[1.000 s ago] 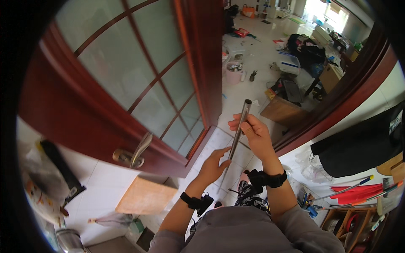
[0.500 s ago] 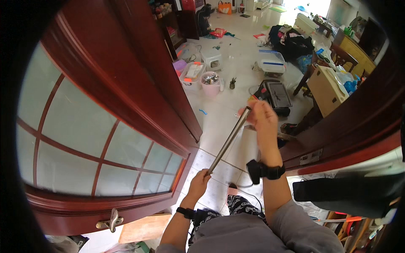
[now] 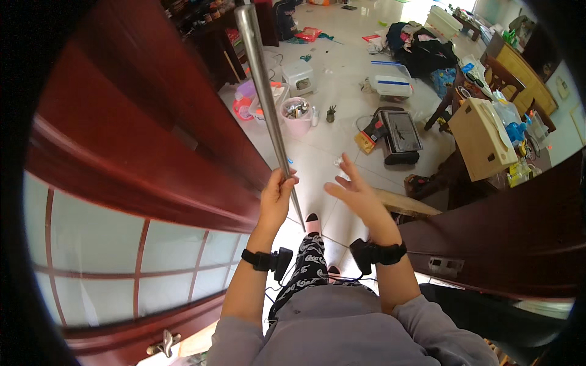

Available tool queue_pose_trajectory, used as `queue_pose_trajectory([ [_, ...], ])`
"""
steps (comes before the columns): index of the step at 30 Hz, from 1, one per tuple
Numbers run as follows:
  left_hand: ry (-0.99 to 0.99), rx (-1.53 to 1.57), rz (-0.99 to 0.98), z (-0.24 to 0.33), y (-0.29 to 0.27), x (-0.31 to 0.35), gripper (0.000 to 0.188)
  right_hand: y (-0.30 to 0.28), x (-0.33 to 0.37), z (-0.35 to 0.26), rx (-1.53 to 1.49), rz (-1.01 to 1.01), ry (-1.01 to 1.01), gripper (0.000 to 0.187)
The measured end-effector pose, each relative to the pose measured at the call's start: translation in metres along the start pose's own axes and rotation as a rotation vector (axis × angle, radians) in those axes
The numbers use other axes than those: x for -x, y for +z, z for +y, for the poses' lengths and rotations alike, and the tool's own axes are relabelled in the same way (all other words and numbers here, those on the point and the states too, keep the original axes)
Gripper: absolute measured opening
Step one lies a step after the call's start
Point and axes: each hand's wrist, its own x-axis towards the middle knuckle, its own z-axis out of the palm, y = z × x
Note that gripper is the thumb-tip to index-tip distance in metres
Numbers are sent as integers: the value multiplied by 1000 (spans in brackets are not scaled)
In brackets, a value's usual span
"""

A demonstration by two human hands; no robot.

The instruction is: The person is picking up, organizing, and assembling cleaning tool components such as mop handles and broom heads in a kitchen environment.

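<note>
A long metal pole stands tilted in front of me, its upper end leaning to the left and its lower end close to my foot. My left hand is wrapped round it at about two thirds of the way down. To the right, my right hand hangs in the air with fingers spread. It holds nothing and is apart from the pole.
A dark red door with frosted panes is on my left, the door frame on my right. Ahead on the floor are a pink bucket, a black toolbox and a clear plastic box. A cardboard box stands at the right.
The pole has swung upright and leftward, with my left hand raised. My right hand has come away from the pole's upper end. I have moved forward in the doorway.
</note>
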Motion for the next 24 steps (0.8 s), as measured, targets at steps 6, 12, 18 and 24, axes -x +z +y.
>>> queue_pose_trajectory([
  [6, 124, -201, -239, -34, 37, -114, 19, 18, -131, -2, 352, 211, -522, 59],
  [12, 117, -224, -428, -87, 56, -245, 20, -14, -277, -51, -319, 318, -351, 25],
  [18, 97, -295, -524, -111, 51, -367, 18, -59, -373, -147, -416, 450, -772, 20],
  [24, 58, -354, -463, -126, 35, -440, 17, -98, -405, -232, -15, 924, -1173, 38],
])
